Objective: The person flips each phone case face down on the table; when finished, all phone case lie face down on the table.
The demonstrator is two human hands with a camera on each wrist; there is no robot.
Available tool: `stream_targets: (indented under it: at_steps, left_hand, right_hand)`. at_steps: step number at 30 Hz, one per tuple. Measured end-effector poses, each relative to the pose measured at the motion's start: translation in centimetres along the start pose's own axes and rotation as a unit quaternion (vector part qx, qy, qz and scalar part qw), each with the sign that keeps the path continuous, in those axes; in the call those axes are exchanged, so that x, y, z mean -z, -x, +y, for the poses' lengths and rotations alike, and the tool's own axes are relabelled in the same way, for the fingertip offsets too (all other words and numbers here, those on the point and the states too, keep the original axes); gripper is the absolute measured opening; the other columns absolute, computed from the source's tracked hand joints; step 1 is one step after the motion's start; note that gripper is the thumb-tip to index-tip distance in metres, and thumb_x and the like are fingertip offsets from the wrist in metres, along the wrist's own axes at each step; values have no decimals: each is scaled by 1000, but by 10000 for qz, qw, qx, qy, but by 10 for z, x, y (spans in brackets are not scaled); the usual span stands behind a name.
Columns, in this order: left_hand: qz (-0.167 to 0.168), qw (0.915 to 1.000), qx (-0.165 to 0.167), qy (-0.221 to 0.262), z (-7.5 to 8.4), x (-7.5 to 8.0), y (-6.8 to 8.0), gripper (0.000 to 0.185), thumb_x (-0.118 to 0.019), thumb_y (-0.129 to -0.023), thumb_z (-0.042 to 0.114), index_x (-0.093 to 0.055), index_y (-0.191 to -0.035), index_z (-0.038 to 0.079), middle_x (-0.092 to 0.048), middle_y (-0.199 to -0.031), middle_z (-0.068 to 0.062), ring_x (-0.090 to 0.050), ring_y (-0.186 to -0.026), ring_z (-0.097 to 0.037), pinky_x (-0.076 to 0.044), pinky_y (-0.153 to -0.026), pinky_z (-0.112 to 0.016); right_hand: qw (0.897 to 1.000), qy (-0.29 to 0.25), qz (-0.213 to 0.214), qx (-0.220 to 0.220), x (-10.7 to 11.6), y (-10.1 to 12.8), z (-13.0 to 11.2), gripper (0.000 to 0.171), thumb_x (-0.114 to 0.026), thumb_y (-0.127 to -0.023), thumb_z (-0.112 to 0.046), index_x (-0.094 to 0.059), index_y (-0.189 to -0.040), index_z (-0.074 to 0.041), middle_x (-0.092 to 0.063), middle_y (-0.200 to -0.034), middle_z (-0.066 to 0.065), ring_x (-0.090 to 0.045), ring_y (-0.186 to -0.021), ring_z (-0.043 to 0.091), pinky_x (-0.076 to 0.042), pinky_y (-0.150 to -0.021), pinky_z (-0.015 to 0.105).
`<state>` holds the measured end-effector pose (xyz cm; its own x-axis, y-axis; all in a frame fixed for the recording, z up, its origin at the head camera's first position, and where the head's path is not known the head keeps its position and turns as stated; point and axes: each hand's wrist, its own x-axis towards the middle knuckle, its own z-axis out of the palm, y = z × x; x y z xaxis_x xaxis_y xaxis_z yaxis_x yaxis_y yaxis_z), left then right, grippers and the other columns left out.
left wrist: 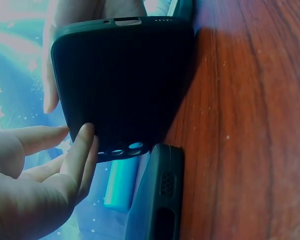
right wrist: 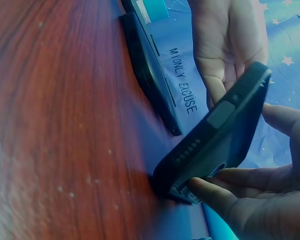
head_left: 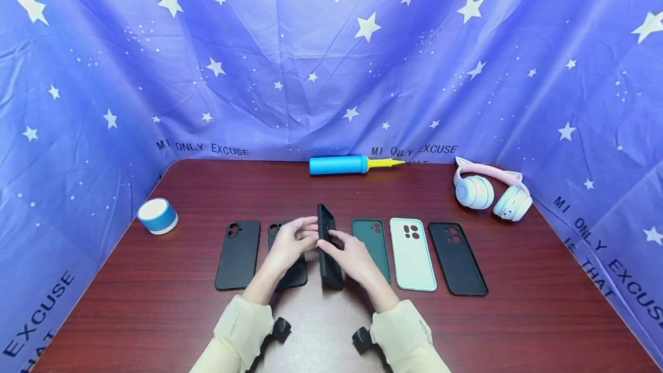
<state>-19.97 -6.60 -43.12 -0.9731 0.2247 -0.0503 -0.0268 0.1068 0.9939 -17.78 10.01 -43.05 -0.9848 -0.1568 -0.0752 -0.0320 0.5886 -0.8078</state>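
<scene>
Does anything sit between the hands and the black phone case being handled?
Nothing visible does. The left hand and right hand both already touch the black phone case, tilted up on its edge on the table.

Staged tabletop before starry backdrop (head_left: pixel 331 62)
</scene>
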Motion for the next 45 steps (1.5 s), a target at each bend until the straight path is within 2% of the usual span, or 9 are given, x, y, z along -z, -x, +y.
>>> stream_targets:
  at_steps: [10,16,20,24,29,34,38,40,45]
  left_hand:
    - [-169,9997,9,164,0,0,-1,43,-58,-93,-1,-50,-136,-5,-61,-124,-27,-64,-111,-29,-57,-86,-25]
    - [-303,9993,17,214,-1,0,-1,43,-57,-94,0,-49,-136,-7,-59,-127,-28,-64,-111,-29,-57,-91,-33]
    - [-357,9993,47,70,-1,0,1,43,-57,-95,2,-48,-136,-8,-58,-128,-29,-62,-115,-33,-56,-92,-35]
    - [-411,9989,188,-146,-1,-1,3,44,-57,-95,2,-47,-136,-8,-57,-129,-29,-60,-117,-36,-56,-93,-37]
    - [-333,9973,486,-429,-2,-2,4,44,-58,-93,2,-49,-135,-8,-57,-129,-28,-61,-116,-37,-56,-91,-40]
    - [-255,9964,661,-472,-2,-3,5,44,-59,-92,0,-49,-134,-9,-56,-130,-28,-60,-117,-38,-56,-92,-42]
    - [-242,9958,658,-592,-1,-3,5,46,-59,-92,-1,-48,-135,-11,-54,-131,-31,-59,-117,-40,-56,-92,-42]
    - [-216,9950,654,-728,-1,-3,5,46,-60,-91,-1,-48,-135,-11,-54,-132,-31,-59,-119,-40,-56,-92,-41]
    - [-126,9909,714,-1137,0,-2,4,48,-61,-92,2,-48,-137,-7,-53,-135,-28,-57,-122,-38,-55,-94,-42]
  right_hand:
    - [9999,-84,91,-6,0,0,-2,58,-59,-93,-46,-57,-133,-4,-61,-131,18,-56,-123,34,-47,-100,52]
    - [9972,-739,21,-85,0,0,-2,53,-61,-93,-41,-58,-133,-6,-64,-127,15,-61,-118,28,-48,-100,49]
    - [9895,-1439,-116,-81,0,-1,-1,49,-61,-95,-30,-55,-135,-2,-63,-128,18,-63,-116,26,-53,-97,43]
    - [9760,-2158,-293,-83,2,-2,-2,46,-58,-97,-17,-50,-137,3,-63,-126,24,-65,-113,30,-57,-89,36]
    - [9657,-2561,-429,-53,6,-3,-1,45,-54,-97,-9,-46,-140,4,-58,-131,26,-61,-118,34,-56,-92,36]
    - [9617,-2694,-492,-90,12,-3,2,47,-51,-98,-6,-42,-142,4,-54,-136,27,-56,-124,34,-54,-95,35]
    - [9642,-2600,-489,-169,17,-3,4,46,-49,-98,-4,-40,-142,7,-54,-136,29,-57,-123,36,-55,-94,36]
    - [9693,-2412,-397,-257,18,-3,4,46,-49,-98,-4,-41,-142,7,-55,-134,28,-59,-121,35,-56,-92,37]
    - [9894,-1372,-75,-462,22,-3,6,45,-53,-97,-5,-46,-140,5,-59,-132,23,-61,-118,32,-57,-90,38]
